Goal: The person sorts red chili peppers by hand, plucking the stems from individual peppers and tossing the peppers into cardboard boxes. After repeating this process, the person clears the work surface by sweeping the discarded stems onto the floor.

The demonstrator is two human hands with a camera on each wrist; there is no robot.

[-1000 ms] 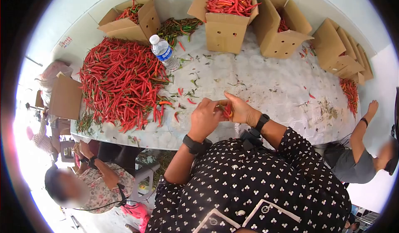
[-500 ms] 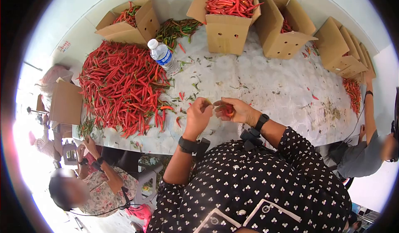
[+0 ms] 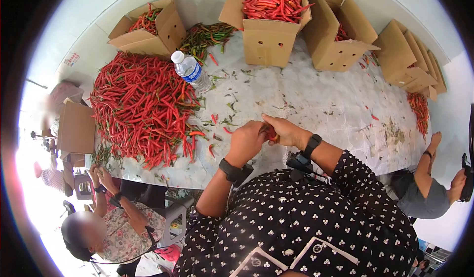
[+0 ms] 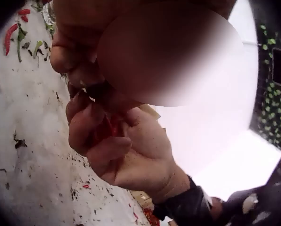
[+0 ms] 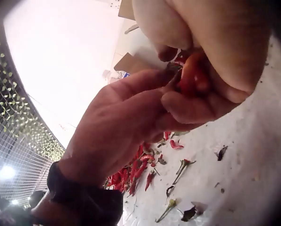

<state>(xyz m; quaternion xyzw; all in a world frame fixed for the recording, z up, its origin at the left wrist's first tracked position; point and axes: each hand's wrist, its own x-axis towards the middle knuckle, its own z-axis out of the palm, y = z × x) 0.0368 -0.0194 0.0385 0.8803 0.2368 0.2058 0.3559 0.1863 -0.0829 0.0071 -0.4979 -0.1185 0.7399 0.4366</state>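
In the head view my left hand (image 3: 245,142) and right hand (image 3: 286,131) meet above the near part of the table. Curled fingers of the right hand hold several red chillies (image 5: 193,75), which show glossy red and orange between finger and palm in the right wrist view. Thumb and fingertips of my left hand (image 5: 121,117) pinch the stem end of a chilli there. The left wrist view shows red chilli (image 4: 107,129) within the curled fingers of the right hand (image 4: 140,150). A large heap of red chillies (image 3: 143,106) lies to the left.
A water bottle (image 3: 191,72) stands beside the heap. Cardboard boxes (image 3: 269,42) line the back, some holding chillies. Green chillies (image 3: 205,40) lie behind the bottle. Stems and scraps (image 3: 230,106) litter the white table cover (image 3: 316,111). Other people (image 3: 123,227) sit at both sides.
My left hand was against the right, drew away to the left half a second ago, and is now back at the chillies. The right hand stays nearly in place, holding them.
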